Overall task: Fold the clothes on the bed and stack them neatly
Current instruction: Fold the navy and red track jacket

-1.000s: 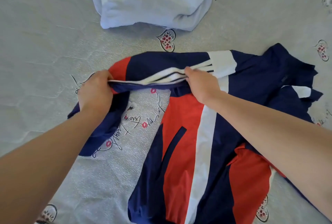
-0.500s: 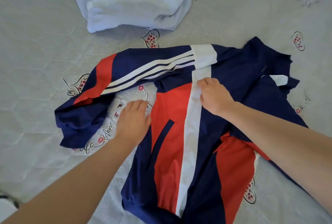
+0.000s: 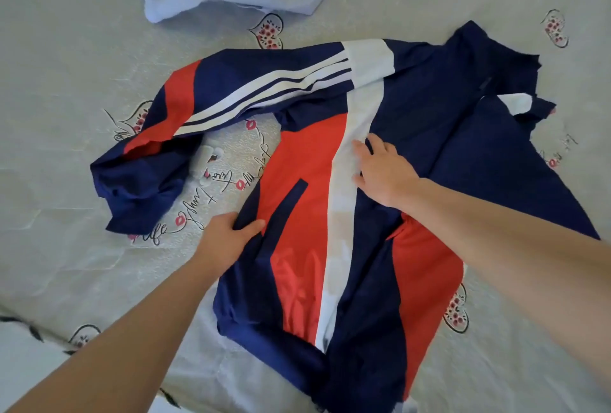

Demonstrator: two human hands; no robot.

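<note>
Our left hand (image 3: 228,237) pinches the jacket's (image 3: 413,154) left edge at seven o'clock; our right hand (image 3: 383,171) presses flat on its centre, the jacket spread on the bed (image 3: 66,65).

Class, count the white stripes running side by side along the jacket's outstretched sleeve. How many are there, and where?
3. All run along the sleeve of the jacket, stacked as upper, middle and lower. More could be hidden on the sleeve's underside.
</note>
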